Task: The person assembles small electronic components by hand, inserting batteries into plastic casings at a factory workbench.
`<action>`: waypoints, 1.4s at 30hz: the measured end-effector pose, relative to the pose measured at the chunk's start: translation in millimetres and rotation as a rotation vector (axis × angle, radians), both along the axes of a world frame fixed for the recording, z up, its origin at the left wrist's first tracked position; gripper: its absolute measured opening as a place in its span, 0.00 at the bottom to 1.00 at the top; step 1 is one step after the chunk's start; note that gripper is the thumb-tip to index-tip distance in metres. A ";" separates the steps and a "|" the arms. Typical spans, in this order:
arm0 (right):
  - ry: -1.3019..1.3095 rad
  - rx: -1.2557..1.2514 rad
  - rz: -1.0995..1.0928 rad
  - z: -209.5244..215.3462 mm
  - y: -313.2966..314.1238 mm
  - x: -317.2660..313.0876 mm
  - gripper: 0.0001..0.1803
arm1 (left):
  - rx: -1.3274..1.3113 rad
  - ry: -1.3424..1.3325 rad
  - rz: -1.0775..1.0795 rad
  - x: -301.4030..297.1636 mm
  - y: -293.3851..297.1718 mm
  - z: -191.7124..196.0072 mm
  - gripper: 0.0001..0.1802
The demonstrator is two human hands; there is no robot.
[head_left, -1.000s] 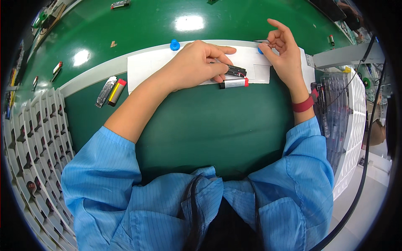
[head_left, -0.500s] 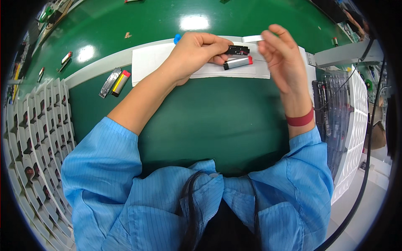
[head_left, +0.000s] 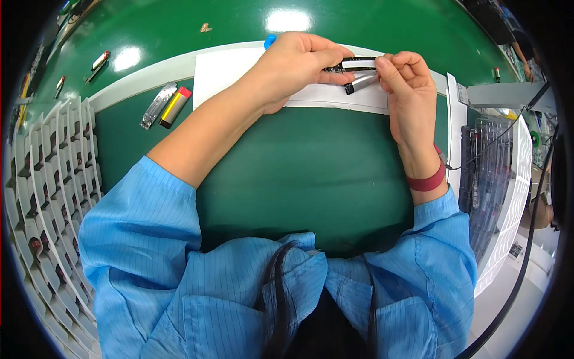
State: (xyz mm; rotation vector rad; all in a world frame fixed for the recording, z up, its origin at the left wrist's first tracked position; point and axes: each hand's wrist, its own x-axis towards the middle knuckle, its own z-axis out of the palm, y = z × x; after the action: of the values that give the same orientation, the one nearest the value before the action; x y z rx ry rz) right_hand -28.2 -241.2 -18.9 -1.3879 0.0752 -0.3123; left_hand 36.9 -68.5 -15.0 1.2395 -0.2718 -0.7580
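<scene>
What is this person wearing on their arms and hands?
Both hands are bare: no gloves on the left hand or right hand. Light blue sleeves with fine pinstripes; the left one is pushed up to the elbow. A dark red wristband circles the right wrist.

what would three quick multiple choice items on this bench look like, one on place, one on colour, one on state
1. Where do the silver pouch and the yellow cell with a red end lie?
A. on the white sheet
B. on the green mat, left of the white sheet
C. in the right-hand tray

2. What colour is the band on the right wrist?
A. red
B. black
C. yellow

3. How is the slim black part held?
A. by the left hand alone
B. lying loose on the mat
C. between both hands

Key: 1 B, both lie on the green mat beside the white sheet. 2 A, the band is red. 3 C, the left hand and right hand pinch the slim black part at either end.
</scene>
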 end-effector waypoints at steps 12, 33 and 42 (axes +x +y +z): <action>-0.090 -0.142 -0.082 -2.2 7.7 -2.1 0.08 | -0.034 -0.039 0.002 -1.9 1.0 -3.0 0.16; -0.198 -0.436 -0.114 -3.7 2.4 2.7 0.09 | -0.033 -0.122 0.063 -9.5 0.3 -3.1 0.14; -0.011 -0.328 0.173 28.7 -3.3 0.3 0.14 | 0.084 -0.019 -0.338 -1.0 1.7 21.0 0.11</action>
State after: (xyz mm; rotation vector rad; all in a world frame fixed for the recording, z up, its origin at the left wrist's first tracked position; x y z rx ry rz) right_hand -27.9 -244.4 9.8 -1.7051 -0.1095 -0.1927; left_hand 35.9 -66.8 6.1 1.2964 -0.4770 -1.0563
